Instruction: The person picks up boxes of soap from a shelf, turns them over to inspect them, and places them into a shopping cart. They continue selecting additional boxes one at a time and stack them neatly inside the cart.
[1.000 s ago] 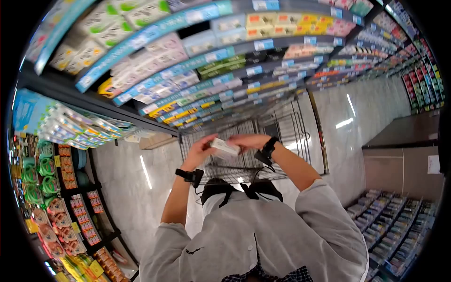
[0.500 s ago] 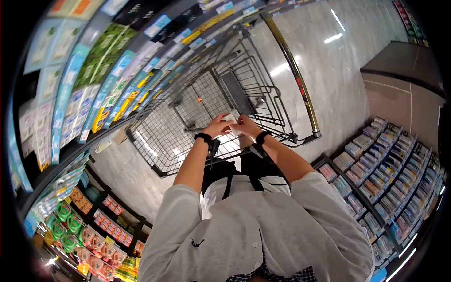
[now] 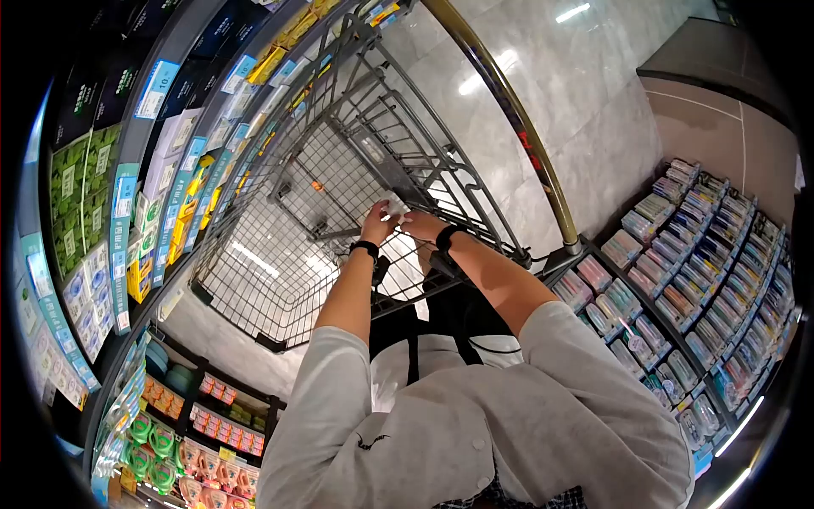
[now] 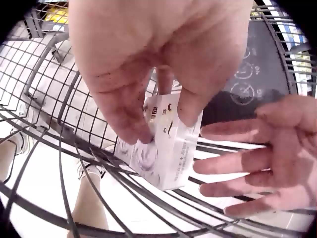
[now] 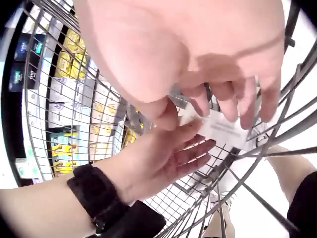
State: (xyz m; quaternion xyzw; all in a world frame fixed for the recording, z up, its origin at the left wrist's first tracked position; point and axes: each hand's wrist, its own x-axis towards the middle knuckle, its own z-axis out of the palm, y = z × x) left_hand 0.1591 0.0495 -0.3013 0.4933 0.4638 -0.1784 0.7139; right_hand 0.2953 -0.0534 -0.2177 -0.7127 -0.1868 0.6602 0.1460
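Left hand (image 4: 153, 59) is pinched round a box (image 4: 171, 148), right hand (image 4: 278, 158) extended alongside; probably light, crushable, best gripped edgewise.

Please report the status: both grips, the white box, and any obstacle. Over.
Left grip pinches white printed carton. Right grip beside it, contact unclear. Carton above wire shopping cart; no obstacle seen between grips.

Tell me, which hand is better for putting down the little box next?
Probably the left hand: it pinches the box. The right hand is beside the box with fairly straight fingers, seemingly not curled round it.
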